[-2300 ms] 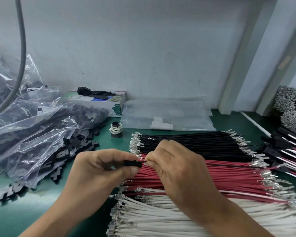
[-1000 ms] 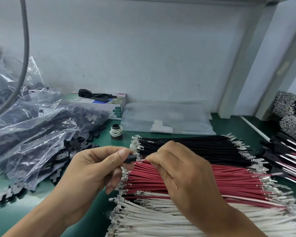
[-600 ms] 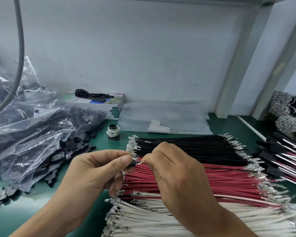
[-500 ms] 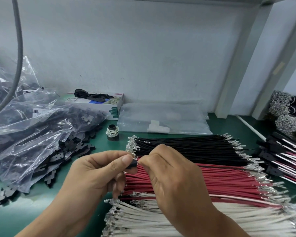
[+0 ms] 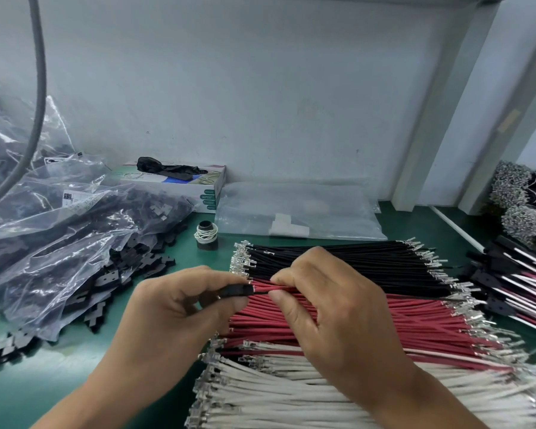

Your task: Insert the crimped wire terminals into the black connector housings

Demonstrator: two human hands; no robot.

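My left hand pinches a small black connector housing between thumb and fingers, above the wire stacks. My right hand pinches a thin black wire right at the housing's open end; the wire's terminal is hidden, seemingly inside the housing. Below the hands lie three rows of crimped wires: black wires, red wires and white wires, silver terminals at both ends.
Clear bags of black housings fill the left, with loose housings spilled on the green mat. A glove box, a small spool and a flat plastic bag sit at the back. Finished assemblies lie right.
My left hand has turned the housing so its opening faces right. My right hand has brought a black wire to that opening, and both hands sit slightly lower over the red wires.
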